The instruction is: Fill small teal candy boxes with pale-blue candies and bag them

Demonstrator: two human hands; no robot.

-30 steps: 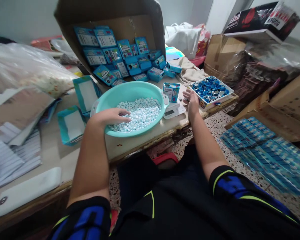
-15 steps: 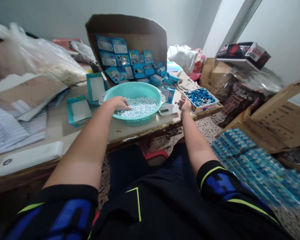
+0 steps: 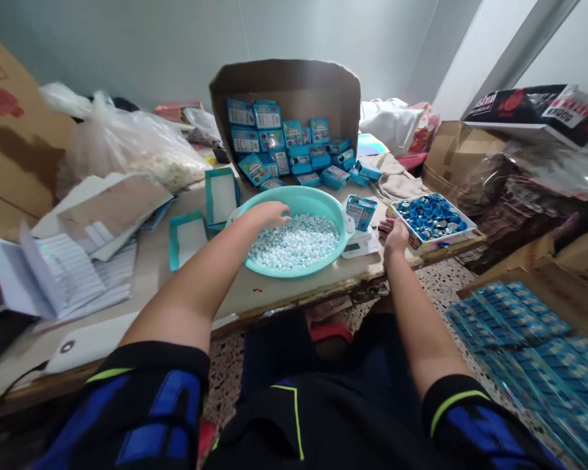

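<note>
A turquoise basin (image 3: 269, 269) on the table holds many small pale pieces (image 3: 304, 243). My left hand (image 3: 273, 214) is over the basin's left side, its fingers bent down above the pieces; whether they hold anything is hidden. My right hand (image 3: 394, 234) rests at the left edge of a white tray (image 3: 463, 225) full of blue and silver caps (image 3: 434, 217), its fingers apart and nothing seen in them. Between basin and right hand, a small blue box (image 3: 361, 212) stands behind a white scale (image 3: 367, 244).
Behind the basin, an open cardboard carton (image 3: 284, 81) holds several blue boxes (image 3: 269, 140). Two teal trays (image 3: 221, 196), papers (image 3: 71, 274) and a white device (image 3: 91, 343) lie left. Wrapped blue packs (image 3: 524, 326) are at the lower right.
The view has shifted left, so everything appears further right and lower. My left hand has moved back in the basin, away from the front pieces. My right hand remains beside the tray.
</note>
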